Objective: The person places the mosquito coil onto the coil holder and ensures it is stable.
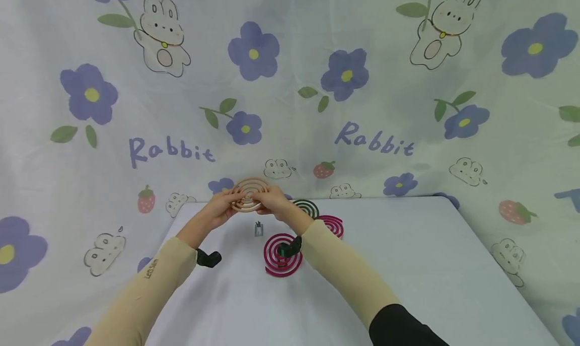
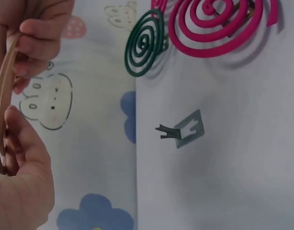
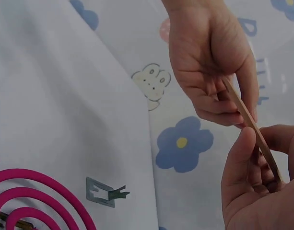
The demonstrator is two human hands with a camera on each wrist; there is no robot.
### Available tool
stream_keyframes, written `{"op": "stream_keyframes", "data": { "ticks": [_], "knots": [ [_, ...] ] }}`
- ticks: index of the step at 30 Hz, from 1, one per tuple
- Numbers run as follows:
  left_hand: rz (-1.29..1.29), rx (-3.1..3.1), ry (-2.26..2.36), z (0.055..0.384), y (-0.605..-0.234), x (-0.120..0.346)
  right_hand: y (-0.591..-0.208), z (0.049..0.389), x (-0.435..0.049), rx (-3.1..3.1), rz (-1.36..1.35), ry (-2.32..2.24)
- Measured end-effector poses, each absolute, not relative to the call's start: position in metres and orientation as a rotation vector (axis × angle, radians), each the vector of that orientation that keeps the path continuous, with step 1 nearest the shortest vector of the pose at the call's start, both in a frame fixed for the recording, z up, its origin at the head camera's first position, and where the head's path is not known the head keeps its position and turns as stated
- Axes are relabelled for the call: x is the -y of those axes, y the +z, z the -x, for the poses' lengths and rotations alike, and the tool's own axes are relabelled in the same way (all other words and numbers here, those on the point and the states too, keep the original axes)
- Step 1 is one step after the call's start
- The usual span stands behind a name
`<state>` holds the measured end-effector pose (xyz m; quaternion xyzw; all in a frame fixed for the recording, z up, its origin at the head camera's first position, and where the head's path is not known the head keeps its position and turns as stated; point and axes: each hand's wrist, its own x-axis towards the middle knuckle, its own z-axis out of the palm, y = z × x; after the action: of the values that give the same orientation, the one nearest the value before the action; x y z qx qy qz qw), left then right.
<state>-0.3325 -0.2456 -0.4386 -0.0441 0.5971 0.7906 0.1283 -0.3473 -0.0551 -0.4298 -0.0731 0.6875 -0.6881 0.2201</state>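
Note:
A tan mosquito coil (image 1: 249,189) is held up between both hands above the far left edge of the white table. My left hand (image 1: 218,208) pinches its left side, and my right hand (image 1: 273,200) pinches the right side. Seen edge-on in the left wrist view, the coil (image 2: 3,103) shows as a thin curved band. Below the hands, a small metal coil stand (image 1: 259,229) lies on the table; its upright prong (image 2: 170,132) shows in the left wrist view. Parts of the coil are covered by fingers.
A pink coil (image 1: 266,255) lies nearer, partly behind the right wrist's black camera (image 1: 292,247). Farther back are a green coil (image 1: 305,203) and another pink coil (image 1: 335,225), partly hidden by the right arm. A patterned curtain (image 1: 290,94) hangs behind the table (image 1: 408,265).

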Motion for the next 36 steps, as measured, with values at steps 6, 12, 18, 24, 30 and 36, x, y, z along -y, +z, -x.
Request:
{"op": "stream_keyframes", "data": {
  "ticks": [6,12,18,24,30,36],
  "knots": [
    [0.166,-1.719,2.337,0.337,-0.451,0.244,-0.453,0.355,0.062,-1.848,0.117,-1.986],
    [0.226,-1.639,2.389,0.347,-0.455,0.240,-0.462,0.362,0.068,-1.856,0.001,-2.086],
    [0.269,-1.662,2.387,0.343,-0.474,0.240,-0.480,0.357,0.076,-1.902,-0.050,-2.119],
    [0.261,-1.680,2.376,0.340,-0.495,0.237,-0.502,0.355,0.071,-1.824,-0.052,-2.126],
    [0.329,-1.666,2.384,0.345,-0.506,0.233,-0.513,0.361,0.070,-1.852,-0.073,-2.109],
    [0.347,-1.627,2.413,0.348,-0.513,0.233,-0.515,0.364,0.068,-1.847,-0.073,-2.088]
  ]
}}
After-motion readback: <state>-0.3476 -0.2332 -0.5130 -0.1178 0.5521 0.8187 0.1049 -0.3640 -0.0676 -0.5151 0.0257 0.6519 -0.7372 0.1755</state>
